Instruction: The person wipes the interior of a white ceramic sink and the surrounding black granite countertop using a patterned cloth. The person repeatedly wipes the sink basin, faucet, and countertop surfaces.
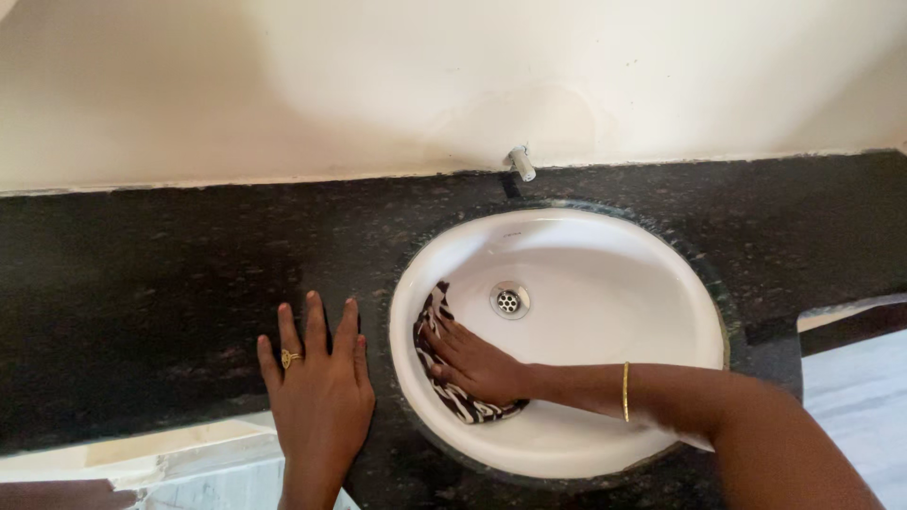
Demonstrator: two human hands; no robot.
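My right hand (pixel 472 364) lies inside the white oval sink (pixel 614 283), pressing a dark-and-white patterned cloth (pixel 463 404) against the basin's left inner wall. A thin gold bangle circles that wrist. My left hand (pixel 319 387) rests flat on the black speckled counter (pixel 170 283), just left of the sink rim, fingers spread and holding nothing. It wears a gold ring. The metal drain (pixel 509 301) shows in the basin, a little right of my right fingers.
A small metal tap (pixel 520 162) sticks out of the cream wall above the sink's back rim. The counter's front edge runs near my left wrist, with pale floor below. At the right, the counter steps down to a white surface (pixel 860 397).
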